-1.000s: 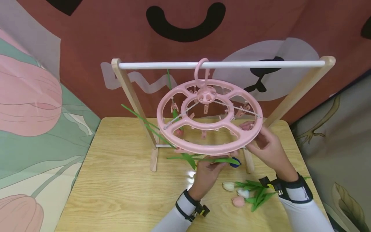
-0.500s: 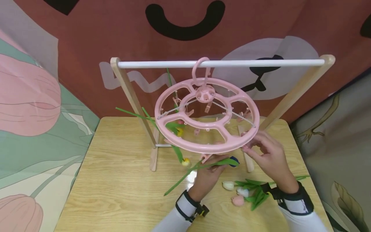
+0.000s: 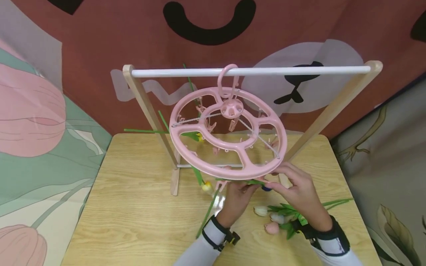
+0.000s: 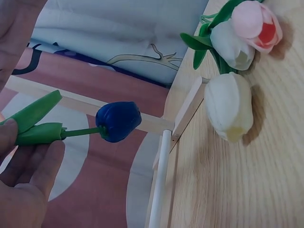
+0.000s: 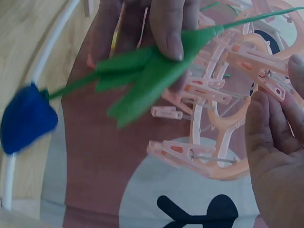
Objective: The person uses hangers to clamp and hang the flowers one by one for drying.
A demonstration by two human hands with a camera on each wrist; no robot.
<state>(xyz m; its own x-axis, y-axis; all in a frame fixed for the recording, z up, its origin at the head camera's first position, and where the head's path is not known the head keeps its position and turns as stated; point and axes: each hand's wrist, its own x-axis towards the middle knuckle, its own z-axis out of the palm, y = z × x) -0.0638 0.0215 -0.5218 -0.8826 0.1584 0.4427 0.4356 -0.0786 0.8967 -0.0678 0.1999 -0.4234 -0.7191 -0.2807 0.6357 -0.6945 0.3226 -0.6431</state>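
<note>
My left hand (image 3: 237, 199) holds an artificial blue tulip (image 4: 118, 121) by its green leaves and stem, just under the front rim of a pink round clip hanger (image 3: 229, 172). The bloom points to the right in the head view. Close beside it, my right hand (image 3: 297, 190) pinches a pink clothespin (image 5: 259, 69) that hangs from the hanger. In the right wrist view the tulip's stem runs up past this clothespin. Other tulips hang from the hanger with blooms down, among them a yellow tulip (image 3: 207, 186).
A white rod (image 3: 306, 70) on a wooden stand carries the hanger by its hook. On the table at right lie a white tulip (image 3: 260, 211), a pink tulip (image 3: 272, 228) and another pale one. A printed curtain (image 3: 139, 33) stands behind the rack.
The hanger has turned and shifted left. My right hand has moved left and down with it, from the rim to beside my left hand. The left hand stays nearly in place with the blue tulip.
</note>
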